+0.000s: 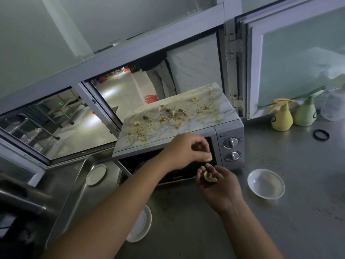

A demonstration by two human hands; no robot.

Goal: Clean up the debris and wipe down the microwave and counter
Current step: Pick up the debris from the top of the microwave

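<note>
A silver microwave [229, 146] stands on the steel counter [280, 221]. Its marble-patterned top [149, 133] is strewn with dry peel scraps [173, 113] and brown crumbs [138, 135]. In front of the microwave's dark door, my left hand [186, 150] pinches a small peel piece [265, 158] at its fingertips. Just below, my right hand [220, 186] is cupped, holding collected peel pieces [210, 177] in its palm. Fine crumbs also dot the counter [265, 161] right of the microwave.
A white bowl [266, 184] sits on the counter to the right. Two spray bottles, yellow [281, 118] and green [305, 113], and a black ring [321, 135] stand further back. A sink [78, 193] with a white plate [96, 174] lies left; another plate [140, 225] sits nearer.
</note>
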